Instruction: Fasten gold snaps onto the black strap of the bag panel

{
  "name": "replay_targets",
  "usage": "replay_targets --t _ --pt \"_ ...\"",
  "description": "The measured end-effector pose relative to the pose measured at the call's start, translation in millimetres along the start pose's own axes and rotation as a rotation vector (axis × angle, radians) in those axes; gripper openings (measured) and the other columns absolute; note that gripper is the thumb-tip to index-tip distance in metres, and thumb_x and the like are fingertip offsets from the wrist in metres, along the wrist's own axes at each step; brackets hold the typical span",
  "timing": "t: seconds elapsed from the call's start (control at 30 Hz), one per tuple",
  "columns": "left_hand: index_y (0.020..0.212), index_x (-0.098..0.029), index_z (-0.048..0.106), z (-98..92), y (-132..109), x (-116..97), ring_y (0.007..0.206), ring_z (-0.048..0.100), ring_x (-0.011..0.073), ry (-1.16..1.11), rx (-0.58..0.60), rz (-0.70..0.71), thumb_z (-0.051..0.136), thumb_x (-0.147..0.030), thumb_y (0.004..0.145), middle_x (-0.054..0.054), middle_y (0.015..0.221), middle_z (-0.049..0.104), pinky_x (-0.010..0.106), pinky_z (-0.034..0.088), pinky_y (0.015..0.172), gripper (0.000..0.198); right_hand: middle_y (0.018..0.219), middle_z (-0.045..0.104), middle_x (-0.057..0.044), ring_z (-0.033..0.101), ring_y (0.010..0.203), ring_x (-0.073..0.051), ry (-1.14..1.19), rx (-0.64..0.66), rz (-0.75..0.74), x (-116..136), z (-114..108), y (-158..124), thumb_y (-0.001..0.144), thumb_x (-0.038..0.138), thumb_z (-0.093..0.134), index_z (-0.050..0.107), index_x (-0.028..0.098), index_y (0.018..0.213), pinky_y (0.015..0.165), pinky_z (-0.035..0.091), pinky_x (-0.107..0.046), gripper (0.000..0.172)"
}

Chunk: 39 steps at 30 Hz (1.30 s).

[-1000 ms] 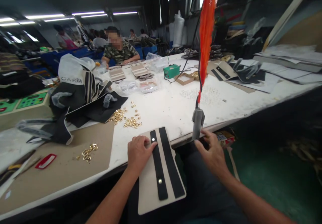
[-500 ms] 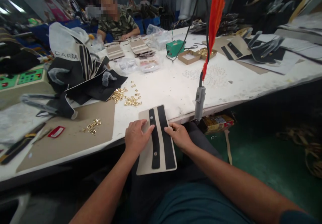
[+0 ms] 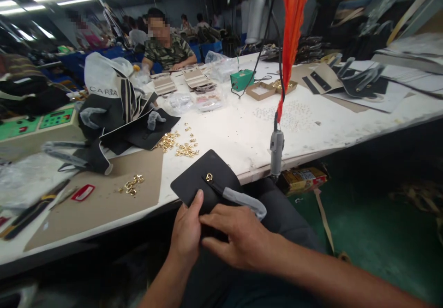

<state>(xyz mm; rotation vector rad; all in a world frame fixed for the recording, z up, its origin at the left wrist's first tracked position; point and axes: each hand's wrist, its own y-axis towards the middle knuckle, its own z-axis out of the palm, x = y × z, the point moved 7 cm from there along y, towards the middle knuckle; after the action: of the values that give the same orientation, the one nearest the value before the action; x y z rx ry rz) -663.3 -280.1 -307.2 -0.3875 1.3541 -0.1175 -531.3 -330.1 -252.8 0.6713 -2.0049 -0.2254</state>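
Note:
A black bag panel is tilted at the table's front edge, black face up. It carries a gold ring fitting and a black handle partly wrapped in clear film. My left hand grips the panel's near edge, thumb on top and fingers hidden beneath. Over the panel's near right part is my right hand, its index finger and thumb stretched apart and reaching toward my left hand. Whether its hidden fingers touch the panel I cannot make out.
Gold fittings lie in piles and on a brown board. A grey electric screwdriver hangs from an orange cloth-wrapped cord. Black bag parts, a green box and cardboard trays stand farther back. A person sits opposite.
The panel has been turned over, from its beige, black-striped side to the black side with the handle. My right hand has moved from its right edge to its near side.

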Motion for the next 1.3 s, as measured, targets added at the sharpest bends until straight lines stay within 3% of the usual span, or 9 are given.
replay_targets --t 0.13,0.23,0.43,0.57,0.67,0.83,0.97,1.17,1.3 --pt "0.129 -0.014 0.074 -0.3 4.2 0.7 0.136 0.062 0.0308 -0.114 0.069 0.016 0.094 -0.054 0.074 0.011 0.134 0.073 0.045 0.038 0.128 0.071 0.094 0.072 0.001 0.066 0.083 -0.008 0.142 -0.174 -0.045 13.1 -45.6 1.5 0.095 0.019 0.074 0.075 0.020 0.116 0.074 0.050 -0.021 0.021" --pt "0.135 -0.017 0.072 2.2 3.9 1.8 0.142 0.058 0.0262 -0.092 0.159 0.083 0.085 -0.048 0.088 0.009 0.141 0.069 0.038 0.039 0.128 0.057 0.094 0.070 0.002 0.066 0.083 -0.008 0.013 -0.340 0.041 -8.1 -70.7 13.5 0.094 0.025 0.077 0.076 0.023 0.117 0.075 0.050 -0.023 0.024" --pt "0.143 -0.017 0.069 9.7 -7.3 5.0 0.143 0.058 0.0283 -0.110 0.279 0.071 0.072 -0.048 0.100 0.011 0.148 0.065 0.040 0.044 0.124 0.053 0.093 0.071 0.003 0.066 0.081 -0.010 0.071 -0.311 0.262 -64.8 -46.5 37.1 0.088 0.026 0.080 0.078 0.025 0.101 0.075 0.050 -0.026 0.013" --pt "0.144 -0.017 0.069 4.4 -8.4 3.5 0.138 0.061 0.0273 -0.007 0.255 0.102 0.073 -0.050 0.099 0.011 0.145 0.067 0.040 0.045 0.124 0.056 0.086 0.071 0.004 0.066 0.080 -0.009 0.161 -0.379 0.173 -60.8 -38.5 38.2 0.089 0.021 0.081 0.074 0.022 0.085 0.074 0.050 -0.023 0.008" --pt "0.143 -0.016 0.069 4.0 -6.9 3.4 0.135 0.063 0.0269 0.007 0.243 0.097 0.074 -0.053 0.098 0.010 0.146 0.067 0.039 0.048 0.121 0.058 0.092 0.074 0.001 0.069 0.086 -0.010 0.156 -0.414 0.062 -54.0 -38.3 37.7 0.093 0.020 0.078 0.079 0.022 0.094 0.080 0.054 -0.023 0.002" --pt "0.132 -0.016 0.073 12.2 -2.7 3.6 0.126 0.069 0.0257 0.136 0.239 0.148 0.080 -0.049 0.092 0.009 0.139 0.071 0.036 0.051 0.115 0.053 0.096 0.072 -0.004 0.069 0.088 -0.011 0.107 -0.471 0.014 -59.8 -36.2 33.3 0.097 0.021 0.075 0.083 0.022 0.109 0.078 0.055 -0.024 0.015" --pt "0.132 -0.015 0.072 15.6 1.5 7.0 0.120 0.071 0.0239 0.187 0.220 0.172 0.081 -0.043 0.091 0.007 0.135 0.073 0.034 0.053 0.109 0.050 0.094 0.068 -0.005 0.065 0.086 -0.011 0.030 -0.458 0.006 -60.8 -35.1 30.4 0.098 0.021 0.073 0.083 0.018 0.112 0.074 0.053 -0.025 0.017" --pt "0.123 -0.011 0.075 16.9 4.5 0.9 0.116 0.072 0.0278 0.165 0.326 0.124 0.082 -0.041 0.088 0.010 0.125 0.076 0.037 0.054 0.108 0.047 0.092 0.068 -0.005 0.064 0.084 -0.008 -0.026 -0.360 -0.077 -54.8 -37.9 31.3 0.100 0.017 0.069 0.082 0.015 0.112 0.073 0.052 -0.021 0.018" --pt "0.126 -0.012 0.075 13.0 5.8 -5.7 0.109 0.073 0.0278 0.236 0.459 0.049 0.082 -0.041 0.086 0.010 0.121 0.077 0.038 0.056 0.100 0.049 0.095 0.070 -0.004 0.066 0.086 -0.009 0.001 -0.153 -0.147 -55.3 -42.8 38.2 0.101 0.020 0.069 0.082 0.017 0.110 0.075 0.053 -0.021 0.017"
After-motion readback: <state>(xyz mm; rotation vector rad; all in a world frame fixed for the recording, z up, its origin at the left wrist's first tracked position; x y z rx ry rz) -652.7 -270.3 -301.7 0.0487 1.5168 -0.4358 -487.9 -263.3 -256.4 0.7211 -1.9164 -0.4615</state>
